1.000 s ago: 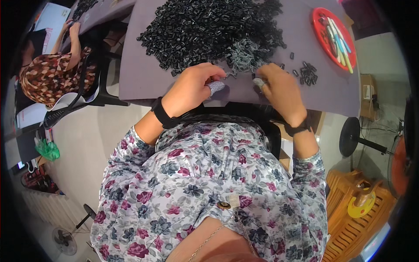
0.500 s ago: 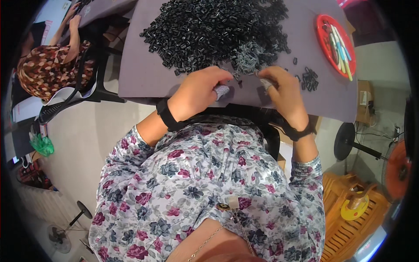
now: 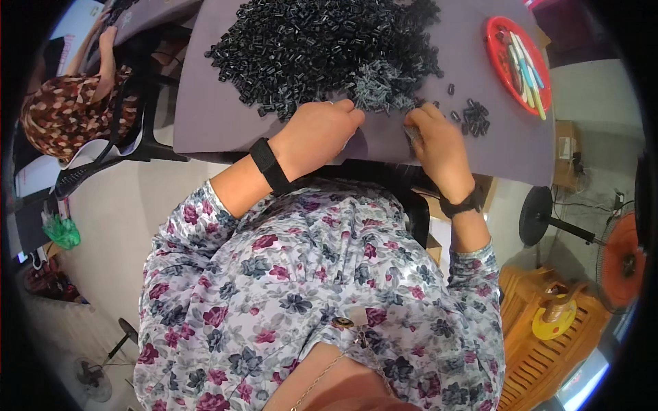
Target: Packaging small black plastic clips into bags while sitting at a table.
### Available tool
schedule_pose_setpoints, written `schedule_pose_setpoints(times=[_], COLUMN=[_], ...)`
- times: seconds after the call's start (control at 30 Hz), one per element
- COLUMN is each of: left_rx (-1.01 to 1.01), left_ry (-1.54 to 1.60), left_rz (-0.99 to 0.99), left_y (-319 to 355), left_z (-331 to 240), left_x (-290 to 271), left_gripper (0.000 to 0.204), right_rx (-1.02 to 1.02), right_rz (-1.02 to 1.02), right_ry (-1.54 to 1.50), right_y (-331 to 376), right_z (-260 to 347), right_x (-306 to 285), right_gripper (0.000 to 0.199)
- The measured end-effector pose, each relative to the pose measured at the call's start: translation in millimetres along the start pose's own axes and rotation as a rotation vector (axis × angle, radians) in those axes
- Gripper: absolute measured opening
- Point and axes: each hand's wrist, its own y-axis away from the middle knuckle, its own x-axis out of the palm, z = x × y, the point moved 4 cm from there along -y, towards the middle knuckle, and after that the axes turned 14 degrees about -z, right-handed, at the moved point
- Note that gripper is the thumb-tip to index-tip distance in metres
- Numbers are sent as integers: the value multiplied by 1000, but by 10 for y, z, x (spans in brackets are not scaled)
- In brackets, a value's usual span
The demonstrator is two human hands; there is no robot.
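My left hand [image 3: 317,137] is at the near edge of the table, its fingers curled in a pinch at the front of a heap of small black plastic pieces [image 3: 295,51]. My right hand [image 3: 441,149] is across a short gap from it, thumb and fingertips together near a smaller pile of thin grey pieces [image 3: 382,85]. Whatever sits between the fingertips of either hand is hidden or too small to name. Grey wrapping shows in part at the fingers. Several loose black pieces [image 3: 474,118] lie beyond my right hand, to the right.
On the table's right side, a red oval tray [image 3: 492,48] holds several pen-like tools [image 3: 526,68]. Another person [image 3: 79,113] sits at the left by a second table [image 3: 147,12]. A fan [image 3: 620,264] and an orange plastic chair [image 3: 531,342] stand at the right.
My left hand has turned, hiding most of its grey finger wrapping, and its fingertips have drawn together. My right fingers have curled in closer. The whole view has shifted slightly.
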Motion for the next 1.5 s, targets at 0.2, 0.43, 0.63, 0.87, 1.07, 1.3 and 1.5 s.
schedule_pose_setpoints(times=[0.2, 0.43, 0.63, 0.87, 1.07, 1.3, 1.5], left_rx=[4, -66, -30, 28, -82, -648, -795], left_ry=[15, 58, 85, 58, 224, 797, 1052], left_rz=[-51, -91, -88, -99, -171, -52, -45], left_y=[-6, 49, 29, 33, 95, 259, 322], left_z=[10, 29, 41, 31, 125, 325, 347], left_x=[20, -101, -33, -23, -85, -121, -164], left_gripper=[17, 19, 19, 15, 23, 40, 36], right_rx=[6, -40, 68, 33, -12, -7, 22], right_rz=[12, -134, -73, -73, -63, 7, 15], right_ry=[-5, -167, -177, -61, -7, 11, 50], right_y=[-43, -105, -106, -108, -127, -55, -77], right_z=[178, 100, 5, 90, 76, 71, 93], right_x=[95, -47, -158, -36, 42, 29, 28], right_gripper=[28, 29, 31, 20, 18, 25, 26])
